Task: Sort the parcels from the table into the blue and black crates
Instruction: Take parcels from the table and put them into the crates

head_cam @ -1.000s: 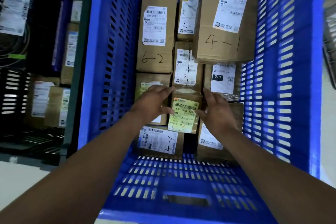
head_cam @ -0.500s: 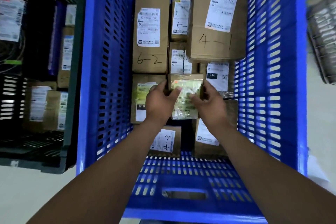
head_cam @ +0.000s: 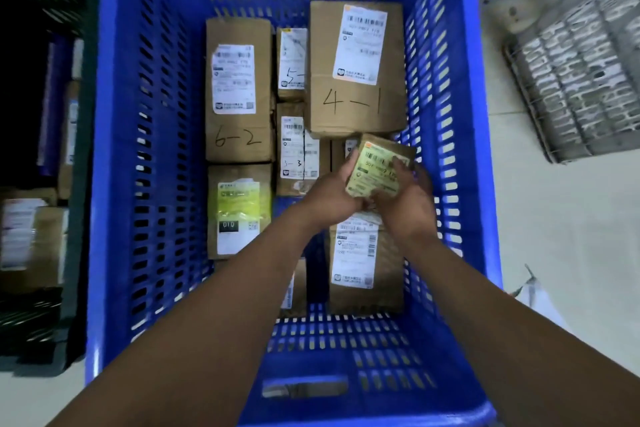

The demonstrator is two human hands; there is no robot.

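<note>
- Both hands hold one small parcel between them: my left hand (head_cam: 330, 199) curls round its left and lower edge, and my right hand (head_cam: 408, 210) wraps its right side with the thumb laid across the label.
- That small parcel (head_cam: 375, 172) is brown cardboard with a yellow-green label turned up toward me. I hold it tilted inside the blue crate (head_cam: 114, 184), over the parcels lying there and toward the crate's right wall.
- Just beyond it lies the big box marked 4-1 (head_cam: 356, 111); the parcel's far corner overlaps that box's near edge in my view, and I cannot tell whether they touch.
- Below my wrists sits a brown box with a white label (head_cam: 360, 263), near the crate's front right.
- Left of my hands is the narrow box marked 3-3 (head_cam: 294, 152), with another narrow box marked 5 (head_cam: 291, 66) behind it.
- Along the left side lie the box marked 6-2 (head_cam: 239, 97) and, in front of it, a box with a yellow label and a black 010 tag (head_cam: 239, 211).
- Outside, the black crate (head_cam: 74, 218) stands against the blue one's left wall, with more labelled parcels dimly visible in it.
- On the pale floor to the right lies a grey mesh tray (head_cam: 581, 73).
</note>
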